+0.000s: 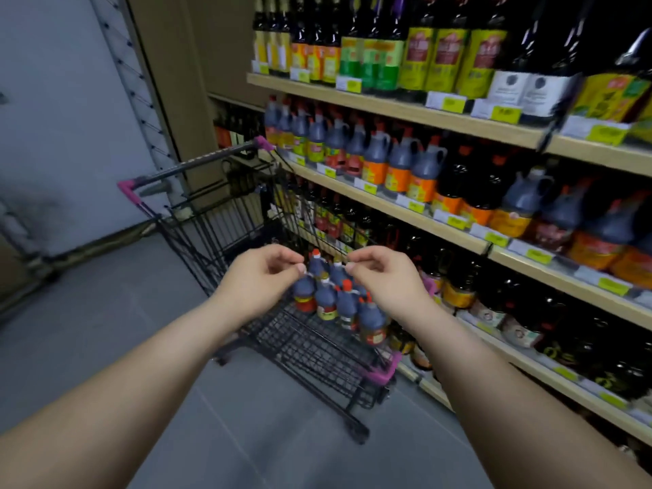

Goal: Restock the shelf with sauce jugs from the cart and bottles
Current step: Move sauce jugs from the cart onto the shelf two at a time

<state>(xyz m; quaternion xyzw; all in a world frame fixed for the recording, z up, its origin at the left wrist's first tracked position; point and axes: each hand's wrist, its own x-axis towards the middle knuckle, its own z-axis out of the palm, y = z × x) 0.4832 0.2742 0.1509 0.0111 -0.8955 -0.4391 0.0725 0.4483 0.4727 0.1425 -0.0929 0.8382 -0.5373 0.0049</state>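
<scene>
Two bare arms reached out over a black wire cart (310, 347) with pink corners. The left hand (268, 273) and the right hand (384, 277) were held close together above the cart, with a small gap between them. On each hand the fingers were curled in, and the thumb sat close to the fingertips, like a pinch. The picture was blurry there, so I cannot tell if either hand was touching or holding anything.

Right under the hands, a bunch of small sauce jugs (326, 298) stood upright in the cart. They were dark grey with red caps and bright labels. They were packed side by side at the end of the cart next to the shelf (388, 206).

The shelf stood on the right, just beside the cart. Its middle board held a long row of bigger jugs (398, 160) with handles and orange labels. The top board held tall dark bottles (448, 58) with yellow and green labels. Lower boards held more dark bottles (458, 287). Little yellow price tags (446, 102) ran along the board edges. The cart stood on a grey floor (141, 330).
</scene>
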